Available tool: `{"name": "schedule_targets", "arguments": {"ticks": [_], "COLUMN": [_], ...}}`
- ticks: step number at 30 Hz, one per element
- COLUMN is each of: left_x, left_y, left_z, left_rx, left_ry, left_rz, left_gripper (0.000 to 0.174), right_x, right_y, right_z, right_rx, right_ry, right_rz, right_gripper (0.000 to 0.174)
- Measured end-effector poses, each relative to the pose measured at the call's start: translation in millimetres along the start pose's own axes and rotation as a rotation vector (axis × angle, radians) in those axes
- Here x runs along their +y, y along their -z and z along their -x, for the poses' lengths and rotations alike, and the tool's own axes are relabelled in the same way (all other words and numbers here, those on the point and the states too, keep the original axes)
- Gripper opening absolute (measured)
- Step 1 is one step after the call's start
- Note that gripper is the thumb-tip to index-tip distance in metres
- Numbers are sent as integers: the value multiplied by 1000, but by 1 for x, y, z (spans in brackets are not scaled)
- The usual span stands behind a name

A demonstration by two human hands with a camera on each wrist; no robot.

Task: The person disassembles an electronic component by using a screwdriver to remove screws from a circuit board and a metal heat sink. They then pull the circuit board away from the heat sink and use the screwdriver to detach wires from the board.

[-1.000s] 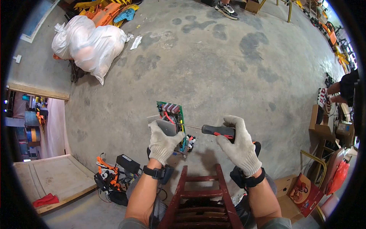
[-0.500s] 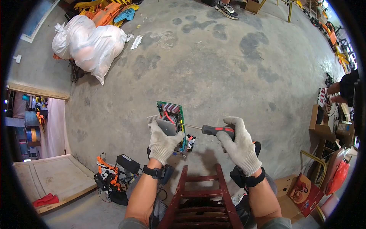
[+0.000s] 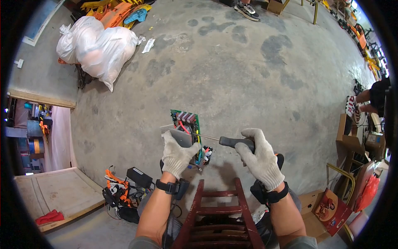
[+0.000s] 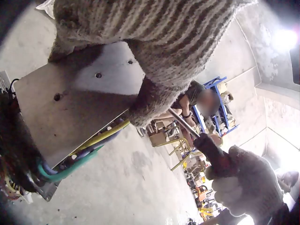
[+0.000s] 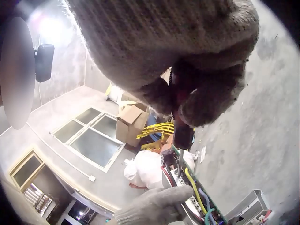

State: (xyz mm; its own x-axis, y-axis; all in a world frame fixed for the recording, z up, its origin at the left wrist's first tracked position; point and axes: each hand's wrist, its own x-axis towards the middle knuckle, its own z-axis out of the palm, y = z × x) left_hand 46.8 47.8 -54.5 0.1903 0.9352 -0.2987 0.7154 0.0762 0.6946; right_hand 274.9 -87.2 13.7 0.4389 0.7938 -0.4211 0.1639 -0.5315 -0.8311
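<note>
In the head view, my gloved left hand (image 3: 176,157) grips a green circuit board assembly (image 3: 196,123) by its grey metal plate (image 3: 181,137). The left wrist view shows that plate's flat face with a row of screw holes, and yellow and green wires (image 4: 75,169) along its edge. My gloved right hand (image 3: 262,161) holds a screwdriver (image 3: 231,142) by its black and red handle, thumb and fingers curled round it. The shaft points left, its tip among the parts at the board's side. In the right wrist view the screwdriver (image 5: 183,137) reaches down to the board; its tip is hidden.
A dark red wooden stool (image 3: 219,211) stands between the person's legs. On the floor at left lie a black power adapter (image 3: 139,177) and orange-black parts (image 3: 118,189). White sacks (image 3: 101,52) sit far left, a cardboard box (image 3: 313,207) at right. Other people's feet show at the edges.
The screwdriver handle has turned about its axis, its red marking rolling out of sight. My right fingers have shifted slightly round it. The left hand and board have stayed in place.
</note>
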Motion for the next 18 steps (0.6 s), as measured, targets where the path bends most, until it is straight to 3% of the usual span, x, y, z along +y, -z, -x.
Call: {"name": "schedule_targets", "arguments": {"ticks": [7, 10, 13, 15, 18], "left_x": [3, -1, -2, -1, 0], "left_y": [1, -1, 0, -1, 0], "left_z": [1, -1, 0, 0, 0], "left_rx": [6, 10, 14, 17, 23], "left_ry": [21, 7, 1, 4, 1], "left_rz": [12, -3, -8, -11, -5], "left_gripper": [88, 88, 88, 89, 89], "right_x": [-6, -9, -5, 6, 1], "right_y": [3, 3, 1, -3, 0], "right_z": [3, 2, 2, 2, 3], "right_rx": [-16, -68, -53, 71, 32], "right_ry": [81, -53, -14, 270, 215], "right_rz": [88, 61, 83, 89, 76], "right_gripper": [49, 49, 48, 46, 47]}}
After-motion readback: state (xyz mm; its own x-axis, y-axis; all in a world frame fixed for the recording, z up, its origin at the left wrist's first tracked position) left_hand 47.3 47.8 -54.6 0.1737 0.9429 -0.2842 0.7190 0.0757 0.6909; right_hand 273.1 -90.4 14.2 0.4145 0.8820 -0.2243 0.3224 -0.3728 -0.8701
